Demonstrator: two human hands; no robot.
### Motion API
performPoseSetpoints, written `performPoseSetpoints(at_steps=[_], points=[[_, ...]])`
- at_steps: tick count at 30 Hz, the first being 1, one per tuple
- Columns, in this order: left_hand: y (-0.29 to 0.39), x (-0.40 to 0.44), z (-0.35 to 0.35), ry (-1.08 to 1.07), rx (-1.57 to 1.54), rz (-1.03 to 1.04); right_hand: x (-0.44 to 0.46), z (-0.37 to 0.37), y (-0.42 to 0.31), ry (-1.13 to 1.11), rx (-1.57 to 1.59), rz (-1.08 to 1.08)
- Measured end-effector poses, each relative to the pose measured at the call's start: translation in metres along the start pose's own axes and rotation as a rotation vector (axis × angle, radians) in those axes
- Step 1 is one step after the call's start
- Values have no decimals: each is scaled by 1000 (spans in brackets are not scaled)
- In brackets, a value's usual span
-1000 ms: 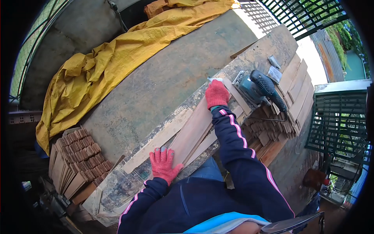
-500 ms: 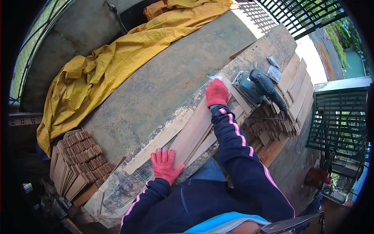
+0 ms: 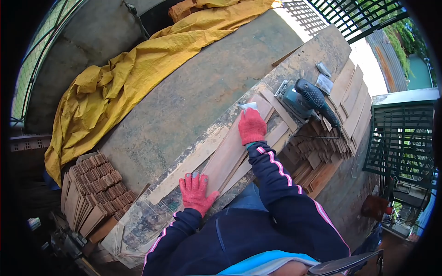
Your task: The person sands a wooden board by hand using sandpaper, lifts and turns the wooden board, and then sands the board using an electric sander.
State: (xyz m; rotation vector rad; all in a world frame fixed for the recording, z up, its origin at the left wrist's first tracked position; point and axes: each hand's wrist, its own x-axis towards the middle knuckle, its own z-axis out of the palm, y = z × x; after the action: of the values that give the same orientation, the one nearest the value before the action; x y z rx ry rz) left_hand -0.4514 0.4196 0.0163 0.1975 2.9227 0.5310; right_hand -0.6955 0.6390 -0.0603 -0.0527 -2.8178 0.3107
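R hand (image 3: 252, 126), in a red glove, is closing round a pale flat pc (image 3: 249, 106) and pressing it down twd the far end of a reddish plank (image 3: 225, 158); can't tell exactly what the pc is. L hand (image 3: 195, 193), red glove too, is lying flat at the plank's near end, fingers spreading wide, gripping nothing, thumb pointing out to the R. The plank itself is running at a slant along the worn bench (image 3: 322, 46), stretching btwn the 2 hands, w/ a paler strip (image 3: 189, 168) lying just beside it on the L and more thin wood showing on the R.

Past the R hand, a teal-and-black power tool (image 3: 311, 94) is resting nr the bench's R edge, handle facing the person, w/ a short board (image 3: 281, 110) lying btwn it and the plank. Just beyond, a silvery packet (image 3: 324, 84) is sitting next to a small grey block (image 3: 323, 70).

Over R, a big stack of thin boards (image 3: 352, 101) is crowding the bench; over L, another bundle of wood pcs (image 3: 99, 179) is leaning in rows. A yellow tarp (image 3: 110, 92) is sprawling, all crumpled, along the far side of a grey-green slab (image 3: 184, 87).
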Motion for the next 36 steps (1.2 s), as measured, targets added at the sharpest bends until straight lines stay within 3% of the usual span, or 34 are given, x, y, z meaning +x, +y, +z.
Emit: performPoseSetpoints(at_steps=[3,5,8,15,18,21,27,31,34,36], points=[[2,0,0,-30,-26,-28,-24,-22,-3,-84,57,2],[1,1,1,-15,-14,-20,-7,-18,3,-70,80,-160],[3,2,1,-21,24,-16,49,16,15,-57,-19,-40],[4,1,1,19,2,-11,-13,-18,24,-42,-8,26],[4,3,-1,2,-18,-31,20,-8,33,-37,-76,-3],[2,0,-2,-8,-10,-19,61,-1,39,-87,-79,118],[3,2,-1,-10,-4,-24,-12,-27,23,-145,-14,38],[4,6,-2,-3,-5,-24,35,-7,40,-66,-21,-32],[5,1,-3,-25,13,-19,68,-6,32,-133,-60,158],[5,7,-4,6,20,-15,35,-7,26,-109,-52,35]])
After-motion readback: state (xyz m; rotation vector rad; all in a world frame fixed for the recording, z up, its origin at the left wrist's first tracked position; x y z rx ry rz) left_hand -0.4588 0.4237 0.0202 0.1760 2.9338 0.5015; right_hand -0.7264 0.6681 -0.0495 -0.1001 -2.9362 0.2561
